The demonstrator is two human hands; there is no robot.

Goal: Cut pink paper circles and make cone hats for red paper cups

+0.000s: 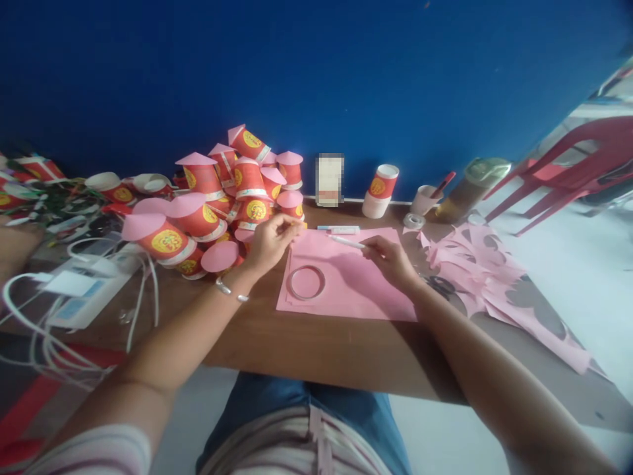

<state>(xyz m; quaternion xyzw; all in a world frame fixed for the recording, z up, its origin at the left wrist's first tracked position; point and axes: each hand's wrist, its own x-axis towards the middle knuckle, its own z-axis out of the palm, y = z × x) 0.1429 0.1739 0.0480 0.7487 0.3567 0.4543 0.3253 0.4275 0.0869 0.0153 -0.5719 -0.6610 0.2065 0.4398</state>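
My right hand [393,264] is closed around a slim white pen [347,242], which points left over a stack of pink paper sheets [363,290]. Above the stack's upper left corner, my left hand [271,243] has its thumb and fingertips pinched together. A small yellow-orange spot shows at those fingertips, too small to name. On the left part of the paper lies a thin ring [291,282]. Another pen-like marker [341,230] rests along the sheet's far edge. Left of my left hand is a pile of red paper cups with pink cone tops [168,243].
A power strip [82,297] with white cables lies at the left. Along the back are stacked cups [380,191], a tape roll [414,221], a cup holding a red-handled item [424,200] and a bottle [469,188]. Pink paper scraps [475,264] and a red chair [568,158] are right.
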